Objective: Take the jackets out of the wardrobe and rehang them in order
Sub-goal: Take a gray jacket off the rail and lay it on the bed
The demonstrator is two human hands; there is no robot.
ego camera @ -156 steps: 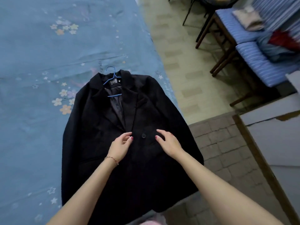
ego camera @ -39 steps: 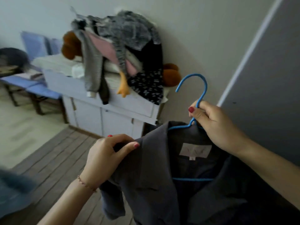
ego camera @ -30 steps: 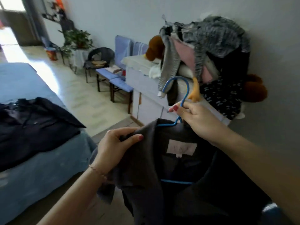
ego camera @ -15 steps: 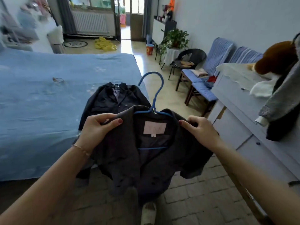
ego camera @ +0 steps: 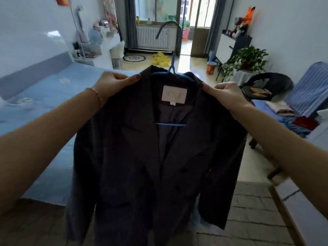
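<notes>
dark grey double-breasted jacket (ego camera: 156, 157) held up in the air, front facing the camera, spread between both hands. left hand (ego camera: 113, 85) grips the jacket's left-side shoulder next to the collar, fingers curled over the fabric, thumb on top; thin bracelet (ego camera: 98, 94) on that wrist. right hand (ego camera: 225, 94) grips the opposite shoulder the same way, fingers curled round the cloth. jacket hangs on a blue hanger (ego camera: 171, 68): hook sticks up above the collar between the two hands, lower bar visible inside the open front under the pale neck label (ego camera: 174, 95). sleeves hang down loose on each side, hem drops below the forearms. bed with blue cover (ego camera: 44, 107) lies behind the jacket to its left, lower edge of the jacket hangs off the bed side over the floor. potted plant (ego camera: 248, 59) behind the jacket to its right, black round chair (ego camera: 273, 86) just right of the right hand, blue striped seat (ego camera: 307, 93) further right of the jacket. radiator (ego camera: 151, 37) far behind the hanger hook.
</notes>
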